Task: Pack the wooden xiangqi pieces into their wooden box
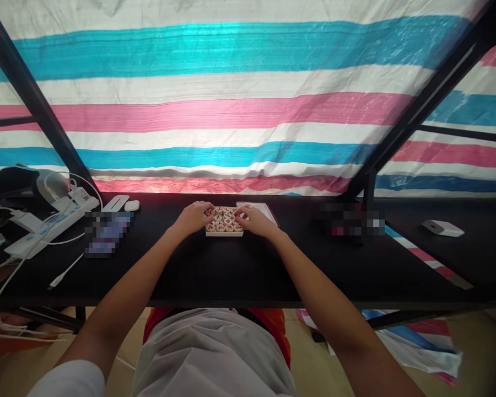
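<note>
A small white box sits on the black table, filled with rows of round, pale Chinese chess pieces marked with red and dark characters. At the box's far left corner, my left hand has its fingers bent around a piece there. My right hand reaches in from the other side, thumb and forefinger closed on a piece at the right edge. Partly behind the right hand lies a white lid or tray with a brown rim.
On the left of the black table are a white power strip with tangled cables, a blurred phone and a white earbud case. To the right are a blurred dark item and a white block. Striped sheeting hangs behind.
</note>
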### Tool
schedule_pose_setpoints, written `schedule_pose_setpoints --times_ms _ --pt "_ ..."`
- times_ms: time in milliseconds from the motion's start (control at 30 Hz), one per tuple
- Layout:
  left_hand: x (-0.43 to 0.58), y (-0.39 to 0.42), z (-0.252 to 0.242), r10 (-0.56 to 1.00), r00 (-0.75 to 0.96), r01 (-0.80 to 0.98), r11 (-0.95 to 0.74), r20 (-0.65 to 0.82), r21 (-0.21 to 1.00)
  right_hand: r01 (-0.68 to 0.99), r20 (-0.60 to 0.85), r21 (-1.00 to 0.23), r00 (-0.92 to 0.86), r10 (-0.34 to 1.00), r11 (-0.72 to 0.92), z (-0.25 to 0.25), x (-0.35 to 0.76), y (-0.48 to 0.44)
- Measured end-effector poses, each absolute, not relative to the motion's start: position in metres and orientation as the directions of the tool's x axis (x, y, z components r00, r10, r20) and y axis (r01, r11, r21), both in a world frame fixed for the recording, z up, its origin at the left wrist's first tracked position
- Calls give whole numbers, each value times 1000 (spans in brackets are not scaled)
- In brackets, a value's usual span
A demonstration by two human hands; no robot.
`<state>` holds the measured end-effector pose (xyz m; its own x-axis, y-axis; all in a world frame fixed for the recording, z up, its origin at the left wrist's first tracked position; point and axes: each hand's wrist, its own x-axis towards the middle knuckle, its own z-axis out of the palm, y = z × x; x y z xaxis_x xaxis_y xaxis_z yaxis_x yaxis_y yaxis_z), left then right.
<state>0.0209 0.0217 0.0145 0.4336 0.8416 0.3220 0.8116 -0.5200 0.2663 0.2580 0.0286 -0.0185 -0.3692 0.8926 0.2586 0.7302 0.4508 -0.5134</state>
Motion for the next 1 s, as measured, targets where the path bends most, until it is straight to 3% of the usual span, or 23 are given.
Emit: schedule_pose_setpoints --times_ms 133,300,500,833,1000 --pt "4 23 29 845 508 796 -535 165 283 724 262 -519 -371 891 454 -18 258 28" --pt "-3 23 30 838 539 783 -537 88 315 725 266 -521 -364 892 451 -17 257 28" --pt "-3 27 26 875 482 858 -462 -41 226 726 264 -523 -360 895 447 -18 258 28" --pt "7 34 7 892 434 888 -447 127 105 722 260 -527 -364 894 448 -18 258 28" --pt "23 18 8 794 512 826 -559 327 65 726 268 -513 -371 889 458 -18 259 28"
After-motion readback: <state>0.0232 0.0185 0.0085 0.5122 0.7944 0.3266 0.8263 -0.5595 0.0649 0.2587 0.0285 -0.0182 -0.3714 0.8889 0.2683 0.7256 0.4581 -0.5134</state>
